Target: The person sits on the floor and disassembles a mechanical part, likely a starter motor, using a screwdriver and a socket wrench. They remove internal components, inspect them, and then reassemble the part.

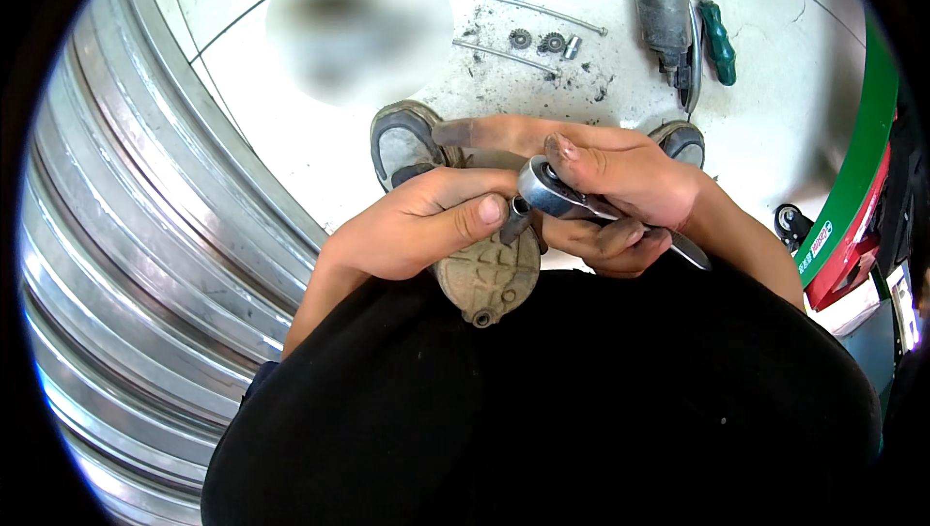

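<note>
My left hand [426, 226] is closed, its thumb pressed against a small metal socket [516, 219] whose open end faces up. Just below it is a round, dirty cast-metal part [489, 274] with raised ribs and a small hole at its lower edge, between my knees. Whether my left fingers also grip this part from behind is hidden. My right hand [620, 182] is wrapped round a ratchet wrench [552, 187], thumb on top of its head and index finger stretched out left. The ratchet head is right beside the socket; I cannot tell whether they touch.
On the pale floor lie small gears [520, 39], a long thin bolt [547, 15], a shorter rod [504, 56] and another socket [572, 47]. A grey cylindrical motor [665, 22] and a green-handled screwdriver [718, 42] lie at the far right. Ribbed metal [145, 235] fills the left.
</note>
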`<state>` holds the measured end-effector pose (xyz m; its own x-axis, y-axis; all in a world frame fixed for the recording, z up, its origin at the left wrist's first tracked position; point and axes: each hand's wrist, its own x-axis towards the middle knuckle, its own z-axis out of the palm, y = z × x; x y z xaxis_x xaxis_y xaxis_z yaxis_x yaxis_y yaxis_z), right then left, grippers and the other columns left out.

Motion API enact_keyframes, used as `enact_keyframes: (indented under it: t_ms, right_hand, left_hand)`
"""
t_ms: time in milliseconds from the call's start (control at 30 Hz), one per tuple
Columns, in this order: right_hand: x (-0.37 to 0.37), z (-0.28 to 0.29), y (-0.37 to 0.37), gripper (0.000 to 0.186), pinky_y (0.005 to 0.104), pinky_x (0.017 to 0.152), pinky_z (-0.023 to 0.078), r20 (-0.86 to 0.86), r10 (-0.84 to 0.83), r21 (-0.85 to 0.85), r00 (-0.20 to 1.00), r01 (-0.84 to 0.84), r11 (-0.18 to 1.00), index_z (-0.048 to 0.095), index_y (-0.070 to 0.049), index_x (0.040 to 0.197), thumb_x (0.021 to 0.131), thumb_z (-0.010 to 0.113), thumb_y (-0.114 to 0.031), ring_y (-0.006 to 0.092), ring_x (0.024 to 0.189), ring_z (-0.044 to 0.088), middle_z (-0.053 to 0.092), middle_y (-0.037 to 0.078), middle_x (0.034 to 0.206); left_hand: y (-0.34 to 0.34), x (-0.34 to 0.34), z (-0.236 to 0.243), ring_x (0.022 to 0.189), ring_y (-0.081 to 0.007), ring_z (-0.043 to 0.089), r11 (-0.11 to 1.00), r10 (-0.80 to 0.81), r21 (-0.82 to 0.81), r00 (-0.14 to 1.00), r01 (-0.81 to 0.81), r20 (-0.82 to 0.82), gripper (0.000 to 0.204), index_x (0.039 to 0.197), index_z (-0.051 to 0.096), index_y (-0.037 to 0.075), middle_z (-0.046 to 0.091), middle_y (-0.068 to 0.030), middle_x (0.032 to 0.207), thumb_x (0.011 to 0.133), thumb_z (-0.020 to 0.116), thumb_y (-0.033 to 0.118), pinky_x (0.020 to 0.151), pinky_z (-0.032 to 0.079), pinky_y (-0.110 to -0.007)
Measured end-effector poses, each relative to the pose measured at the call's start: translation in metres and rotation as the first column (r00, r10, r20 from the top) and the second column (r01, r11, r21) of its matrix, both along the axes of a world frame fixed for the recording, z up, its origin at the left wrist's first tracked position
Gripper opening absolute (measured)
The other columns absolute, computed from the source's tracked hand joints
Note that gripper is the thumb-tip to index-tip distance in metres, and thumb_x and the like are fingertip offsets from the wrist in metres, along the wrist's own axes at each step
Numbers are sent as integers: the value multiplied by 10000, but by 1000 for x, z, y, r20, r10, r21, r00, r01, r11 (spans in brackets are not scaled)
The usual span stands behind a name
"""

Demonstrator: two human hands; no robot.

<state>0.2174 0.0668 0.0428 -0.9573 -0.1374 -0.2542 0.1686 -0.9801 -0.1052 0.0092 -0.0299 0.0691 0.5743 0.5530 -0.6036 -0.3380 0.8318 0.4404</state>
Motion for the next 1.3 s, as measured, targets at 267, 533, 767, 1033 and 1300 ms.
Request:
enact_keyframes:
  t_ms: [267,533,767,1033,1300]
  right_hand:
    - [-10,-3,-2,687,230,468,422,-8,117,476,993,-99,874,271,-41,1487,1000,381,-513,98,529,521,549,73,775]
    - [-13,-24,10,563,363,807,561,-44,210,586,977,-145,797,416,-24,1420,1011,410,-411,294,1069,617,477,187,1405]
    - [-17,-41,15,562,333,703,565,-234,214,682,948,4,732,451,-39,1404,997,446,-426,244,922,654,631,174,1132]
    - [-10,-32,0,535,220,448,396,136,73,510,988,-133,850,481,-127,1407,1006,409,-475,78,536,533,528,2,630]
    - [0,-40,-2,429,330,736,456,485,-238,802,842,-319,506,578,4,1120,1001,454,-388,183,776,568,608,99,814]
  left_hand:
    - [-8,-5,-7,1052,-178,562,995,52,-78,996,-58,-69,439,1246,551,-36,627,-94,1119,1029,430,326,943,438,-333]
    - [-2,-1,-22,928,-187,578,997,60,-56,993,-55,103,392,1133,594,-3,658,-102,981,994,480,345,847,442,-316]
    - [-10,-3,-39,903,-143,557,998,40,-53,981,-30,192,299,1059,617,-4,629,-58,945,982,540,275,846,441,-297]
    - [-3,-1,-30,850,-152,609,939,147,-312,989,-143,-12,359,1023,606,6,626,-78,924,986,526,353,749,506,-293]
    - [-13,8,-58,901,-230,674,817,235,-526,970,-234,-66,509,1294,463,22,653,-140,1030,958,522,399,765,582,-358]
